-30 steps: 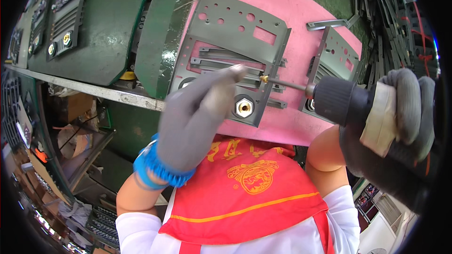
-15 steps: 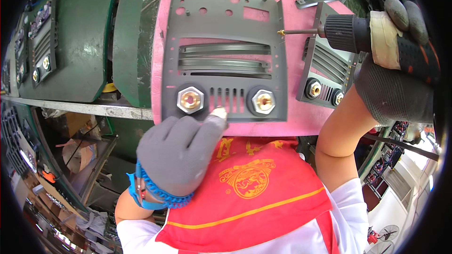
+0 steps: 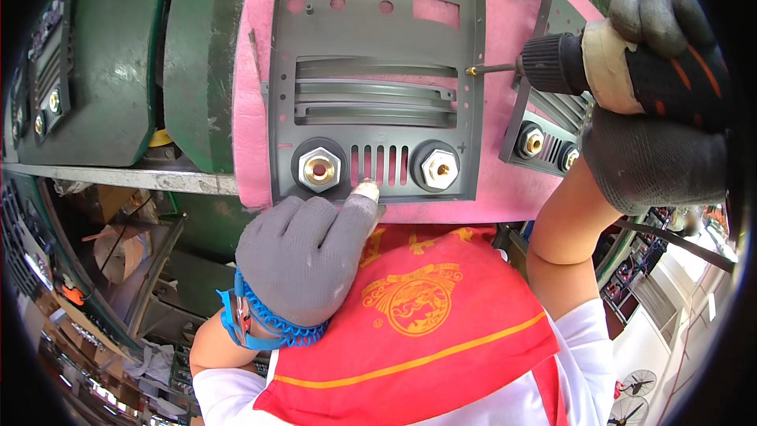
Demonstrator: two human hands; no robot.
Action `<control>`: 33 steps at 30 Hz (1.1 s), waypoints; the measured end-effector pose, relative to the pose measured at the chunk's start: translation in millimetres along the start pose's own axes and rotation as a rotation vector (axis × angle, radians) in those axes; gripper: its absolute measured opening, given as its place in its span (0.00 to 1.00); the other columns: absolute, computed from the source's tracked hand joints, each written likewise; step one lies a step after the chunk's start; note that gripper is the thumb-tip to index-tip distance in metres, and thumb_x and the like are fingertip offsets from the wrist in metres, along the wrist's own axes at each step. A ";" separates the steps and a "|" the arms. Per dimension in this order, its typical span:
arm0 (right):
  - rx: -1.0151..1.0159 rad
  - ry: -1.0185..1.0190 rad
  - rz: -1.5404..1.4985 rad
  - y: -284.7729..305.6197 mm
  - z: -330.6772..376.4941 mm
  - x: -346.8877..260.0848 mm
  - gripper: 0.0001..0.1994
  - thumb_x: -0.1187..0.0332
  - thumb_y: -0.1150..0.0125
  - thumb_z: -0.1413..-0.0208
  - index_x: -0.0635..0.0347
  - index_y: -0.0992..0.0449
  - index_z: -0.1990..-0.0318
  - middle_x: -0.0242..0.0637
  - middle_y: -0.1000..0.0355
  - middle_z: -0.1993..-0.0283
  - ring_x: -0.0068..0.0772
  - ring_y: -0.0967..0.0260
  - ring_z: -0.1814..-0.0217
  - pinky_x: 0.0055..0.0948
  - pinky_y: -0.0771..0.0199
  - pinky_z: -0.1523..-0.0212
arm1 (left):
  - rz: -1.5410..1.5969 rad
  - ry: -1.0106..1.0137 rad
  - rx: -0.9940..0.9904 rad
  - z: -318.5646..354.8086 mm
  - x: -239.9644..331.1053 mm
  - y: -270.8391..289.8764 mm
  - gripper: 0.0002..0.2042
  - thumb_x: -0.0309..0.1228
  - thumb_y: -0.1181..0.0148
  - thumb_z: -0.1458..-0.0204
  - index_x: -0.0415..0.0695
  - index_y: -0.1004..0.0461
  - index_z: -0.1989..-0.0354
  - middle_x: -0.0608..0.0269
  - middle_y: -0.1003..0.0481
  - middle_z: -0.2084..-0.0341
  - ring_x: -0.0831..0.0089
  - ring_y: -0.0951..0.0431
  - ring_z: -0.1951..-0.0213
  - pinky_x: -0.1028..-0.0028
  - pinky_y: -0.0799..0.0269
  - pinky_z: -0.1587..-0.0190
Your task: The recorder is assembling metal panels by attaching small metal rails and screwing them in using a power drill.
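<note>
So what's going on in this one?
A person in grey gloves works on a grey metal panel lying on a pink pad. The left hand presses a fingertip against the panel's lower edge, between two brass-centred sockets. The right hand holds a power screwdriver with its bit at the panel's right edge. A second, similar panel lies to the right.

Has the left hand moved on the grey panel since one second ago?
Yes. The left hand was up over the panel's middle by the screwdriver bit; it has come down to the lower edge of the grey panel, fingertip just under the slots between the two brass sockets.
</note>
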State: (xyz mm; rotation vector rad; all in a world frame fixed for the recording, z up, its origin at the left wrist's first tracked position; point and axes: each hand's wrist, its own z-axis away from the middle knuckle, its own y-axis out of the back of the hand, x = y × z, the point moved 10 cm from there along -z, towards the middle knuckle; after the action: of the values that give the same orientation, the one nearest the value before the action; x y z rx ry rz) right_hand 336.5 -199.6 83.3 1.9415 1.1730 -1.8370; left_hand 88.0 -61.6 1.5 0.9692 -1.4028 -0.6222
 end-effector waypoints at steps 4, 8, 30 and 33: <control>0.009 -0.017 0.009 1.0 2.0 6.7 0.08 0.67 0.39 0.54 0.53 0.32 0.68 0.27 0.37 0.75 0.22 0.38 0.72 0.19 0.34 0.68 | 0.046 0.063 -0.015 -4.5 -3.0 0.9 0.15 0.25 0.29 0.65 0.45 0.21 0.64 0.63 0.33 0.83 0.64 0.31 0.81 0.70 0.36 0.80; 0.000 -0.032 0.007 37.5 -3.2 -3.0 0.08 0.67 0.39 0.54 0.53 0.32 0.67 0.27 0.36 0.75 0.23 0.37 0.72 0.19 0.34 0.68 | 0.057 0.074 0.000 -0.7 -3.6 2.6 0.15 0.25 0.29 0.65 0.45 0.21 0.64 0.62 0.32 0.83 0.63 0.30 0.81 0.70 0.35 0.80; -0.037 -0.068 0.028 25.3 -11.9 25.8 0.09 0.65 0.40 0.53 0.55 0.32 0.66 0.29 0.36 0.74 0.26 0.36 0.71 0.21 0.33 0.67 | 0.045 0.009 0.022 -1.0 0.1 -1.0 0.16 0.28 0.36 0.62 0.45 0.23 0.60 0.68 0.39 0.84 0.73 0.32 0.81 0.74 0.38 0.83; -0.055 -0.068 0.021 43.8 -9.0 10.7 0.09 0.65 0.40 0.53 0.55 0.32 0.66 0.29 0.36 0.74 0.26 0.36 0.71 0.21 0.33 0.67 | 0.022 0.014 -0.020 -0.9 2.0 1.9 0.16 0.28 0.37 0.61 0.45 0.23 0.59 0.67 0.38 0.83 0.72 0.31 0.80 0.73 0.38 0.83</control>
State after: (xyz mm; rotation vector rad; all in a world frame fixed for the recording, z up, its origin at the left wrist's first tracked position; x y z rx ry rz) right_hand 371.2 -218.3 59.9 1.8408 1.1649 -1.8249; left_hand 88.8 -62.2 4.3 0.9389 -1.3910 -0.6113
